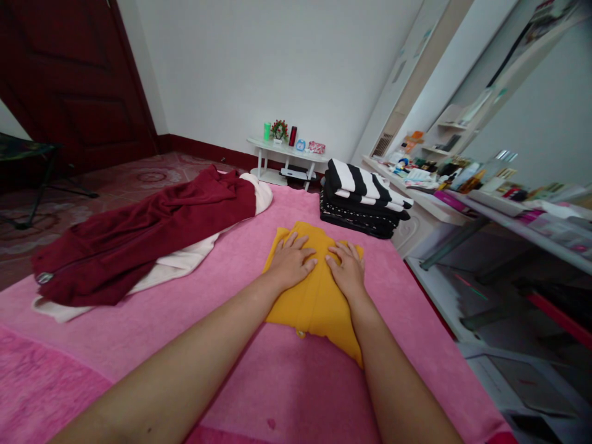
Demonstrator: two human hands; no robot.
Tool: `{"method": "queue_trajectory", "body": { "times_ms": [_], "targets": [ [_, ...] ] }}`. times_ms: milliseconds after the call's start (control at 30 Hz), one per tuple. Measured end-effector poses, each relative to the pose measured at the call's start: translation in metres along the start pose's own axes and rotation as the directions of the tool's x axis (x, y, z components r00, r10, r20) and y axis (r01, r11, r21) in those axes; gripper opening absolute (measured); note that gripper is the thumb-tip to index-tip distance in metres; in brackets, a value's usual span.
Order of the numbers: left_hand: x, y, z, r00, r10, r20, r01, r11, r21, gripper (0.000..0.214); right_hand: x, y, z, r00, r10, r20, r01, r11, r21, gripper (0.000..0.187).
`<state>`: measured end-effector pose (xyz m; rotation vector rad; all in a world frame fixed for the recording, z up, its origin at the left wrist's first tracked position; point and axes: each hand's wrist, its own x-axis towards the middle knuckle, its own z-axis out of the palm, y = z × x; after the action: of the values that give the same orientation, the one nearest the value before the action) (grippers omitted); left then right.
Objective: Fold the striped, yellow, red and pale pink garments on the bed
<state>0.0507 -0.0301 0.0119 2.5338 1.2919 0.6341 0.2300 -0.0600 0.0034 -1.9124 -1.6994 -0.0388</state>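
Observation:
A yellow garment (314, 302) lies folded on the pink bed cover (259, 382). My left hand (291, 262) rests flat on its left part, fingers spread. On its right part lies my right hand (346, 265), also with the fingers apart. Neither hand grips the cloth. A small shiny piece, perhaps a button or zip pull, shows at the garment's near edge. Beyond my right hand stands a stack of folded clothes (358, 209), striped black and white on top and dark with white dots below.
A dark red garment (152, 237) is spread over a white one (185, 262) on the left. Against the wall stands a low white table (259, 143) with small items. A dressing table (444, 209) crowded with bottles runs along the right. At far left is a folding stool (34, 154).

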Motion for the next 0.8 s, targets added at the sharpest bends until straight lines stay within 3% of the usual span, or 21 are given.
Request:
{"method": "queue_trajectory", "body": {
  "times_ms": [267, 367, 467, 533, 667, 800],
  "targets": [
    [0.000, 0.000, -0.001, 1.000, -0.002, 0.012, 0.002, 1.000, 0.000, 0.043, 0.000, 0.000, -0.001, 1.000, -0.001, -0.003, 0.001, 1.000, 0.003, 0.028],
    [0.000, 0.002, -0.003, 1.000, -0.013, -0.005, 0.013, 1.000, -0.004, 0.042, -0.002, -0.005, -0.006, 0.992, -0.033, -0.123, 0.035, 0.999, 0.018, 0.031],
    [0.000, 0.004, -0.004, 0.989, -0.065, -0.134, 0.064, 0.998, -0.007, 0.045, -0.004, -0.010, -0.010, 0.960, -0.089, -0.266, 0.093, 0.996, 0.002, 0.038],
    [0.000, 0.002, -0.002, 0.983, -0.076, -0.168, 0.079, 0.997, 0.007, 0.047, -0.004, -0.011, -0.009, 0.976, -0.116, -0.182, 0.110, 0.993, -0.038, 0.042],
    [0.004, -0.005, 0.006, 0.997, -0.071, 0.013, 0.071, 0.996, 0.051, 0.051, -0.003, -0.010, -0.002, 0.982, -0.097, 0.160, 0.120, 0.983, -0.139, 0.045],
    [0.005, -0.004, 0.008, 0.993, -0.094, 0.070, 0.089, 0.993, 0.072, 0.055, -0.003, -0.009, 0.003, 0.974, -0.071, 0.217, 0.115, 0.973, -0.198, 0.048]
  ]
}}
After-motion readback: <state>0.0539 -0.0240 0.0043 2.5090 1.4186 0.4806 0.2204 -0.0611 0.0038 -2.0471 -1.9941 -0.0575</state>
